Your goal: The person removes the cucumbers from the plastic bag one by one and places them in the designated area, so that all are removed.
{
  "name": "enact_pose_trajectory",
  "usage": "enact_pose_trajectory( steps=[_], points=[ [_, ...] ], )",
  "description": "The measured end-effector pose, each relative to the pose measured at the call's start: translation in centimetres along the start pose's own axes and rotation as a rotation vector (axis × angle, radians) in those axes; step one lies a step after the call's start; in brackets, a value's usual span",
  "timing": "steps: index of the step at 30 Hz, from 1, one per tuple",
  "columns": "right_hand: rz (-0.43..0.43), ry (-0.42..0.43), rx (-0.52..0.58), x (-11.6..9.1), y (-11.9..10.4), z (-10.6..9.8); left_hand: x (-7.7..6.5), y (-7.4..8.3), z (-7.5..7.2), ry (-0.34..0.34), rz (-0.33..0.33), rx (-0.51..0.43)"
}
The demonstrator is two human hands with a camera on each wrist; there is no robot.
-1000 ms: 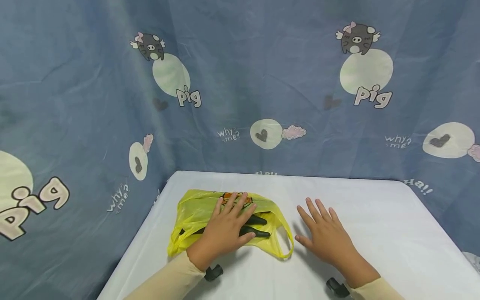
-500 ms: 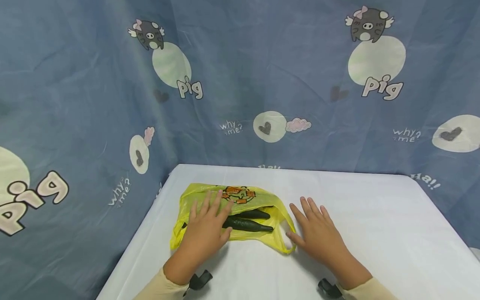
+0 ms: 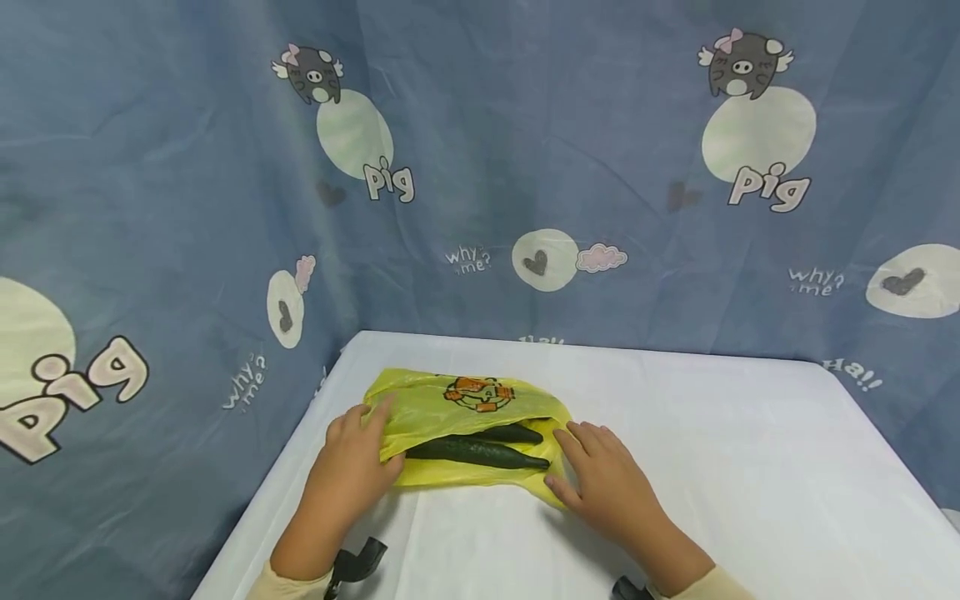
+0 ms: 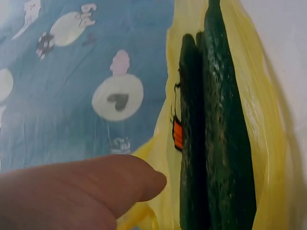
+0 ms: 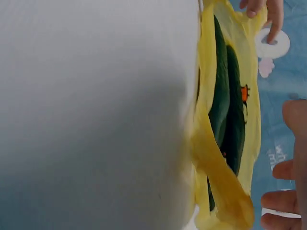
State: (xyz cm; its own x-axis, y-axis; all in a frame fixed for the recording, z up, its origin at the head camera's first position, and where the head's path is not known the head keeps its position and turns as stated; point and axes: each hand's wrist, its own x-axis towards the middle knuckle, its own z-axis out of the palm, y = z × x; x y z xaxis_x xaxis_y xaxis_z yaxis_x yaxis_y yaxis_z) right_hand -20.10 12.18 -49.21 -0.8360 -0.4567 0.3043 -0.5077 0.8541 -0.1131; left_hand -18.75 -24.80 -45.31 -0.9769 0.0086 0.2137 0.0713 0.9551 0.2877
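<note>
Head view shows a yellow bag (image 3: 423, 412) lying on the white table (image 3: 720, 467), dark green cucumbers (image 3: 476, 452) showing in its mouth; the left hand (image 3: 343, 467), fingers apart, is at one end, the right hand (image 3: 611, 487), fingers loosely spread, at the other.

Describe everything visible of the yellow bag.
The yellow bag is thin, translucent, wrinkled and plastic-looking, with orange and black print. It lies on the white table, open along its near side, dark green cucumbers inside. The left hand is at its left end, the right hand at its right; neither visibly grips it.
</note>
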Motion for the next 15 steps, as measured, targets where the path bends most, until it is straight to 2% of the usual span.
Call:
enact_pose_trajectory(
  steps=[4, 10, 15],
  points=[
    [-0.019, 0.039, 0.009, -0.1, -0.7, 0.7, -0.2, -1.1, 0.2, -0.032, -0.068, -0.072],
    [-0.026, 0.040, 0.037, 0.5, -1.7, 0.9, -0.4, -2.0, 0.1, -0.002, -0.143, -0.188],
    [-0.049, 0.026, 0.055, 1.2, -2.8, 1.0, -0.6, -2.7, 0.8, 0.031, -0.218, -0.418]
  ],
)
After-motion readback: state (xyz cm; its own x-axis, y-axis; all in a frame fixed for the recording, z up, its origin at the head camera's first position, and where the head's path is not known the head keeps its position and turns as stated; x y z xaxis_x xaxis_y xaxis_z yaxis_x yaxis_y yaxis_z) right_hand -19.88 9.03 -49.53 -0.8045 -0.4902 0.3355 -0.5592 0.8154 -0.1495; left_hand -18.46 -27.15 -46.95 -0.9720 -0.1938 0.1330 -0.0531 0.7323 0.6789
